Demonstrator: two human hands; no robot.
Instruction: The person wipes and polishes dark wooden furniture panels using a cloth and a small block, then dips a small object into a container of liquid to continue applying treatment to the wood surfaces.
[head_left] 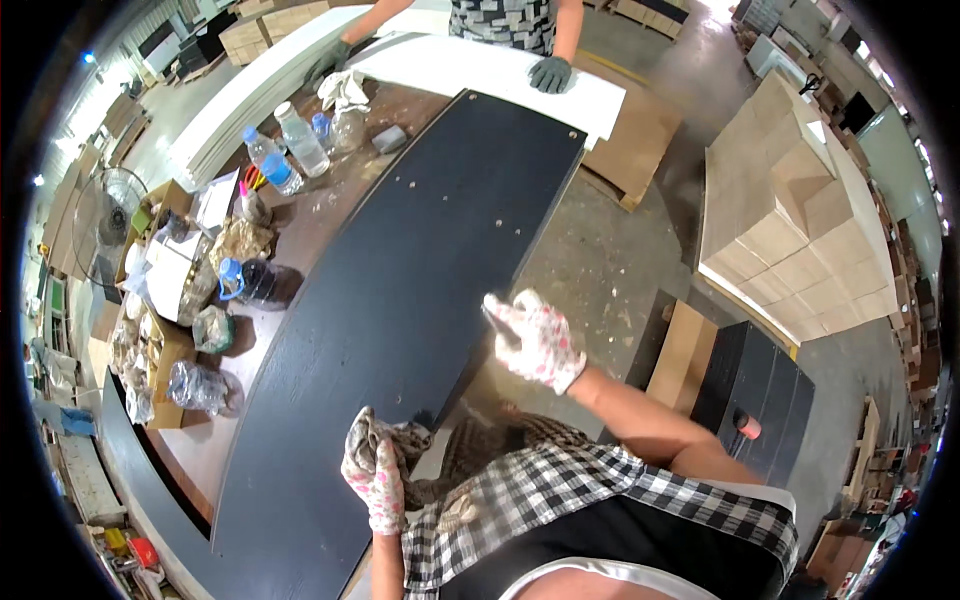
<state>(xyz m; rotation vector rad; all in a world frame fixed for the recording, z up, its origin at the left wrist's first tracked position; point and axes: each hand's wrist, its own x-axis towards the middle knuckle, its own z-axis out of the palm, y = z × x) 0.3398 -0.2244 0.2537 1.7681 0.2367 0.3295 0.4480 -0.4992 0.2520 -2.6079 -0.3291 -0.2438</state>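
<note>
A long black board (400, 300) lies along a brown workbench (300, 235), reaching from near me to the far end. My right hand (535, 340), in a white glove with pink spots, grips the board's right edge near its middle. My left hand (375, 475), in the same kind of glove, rests closed on the board's near right edge by my waist. At the far end another person's grey-gloved hand (550, 73) presses on a white board (500, 75) that lies across the bench.
Plastic water bottles (285, 150), a rag (343, 92), bags and open cartons (165, 290) crowd the bench's left side. Stacked cardboard boxes (800, 220) stand on the right. Black panels (755, 390) and a brown board (683, 355) lean beside me on the concrete floor. A fan (105, 215) stands at left.
</note>
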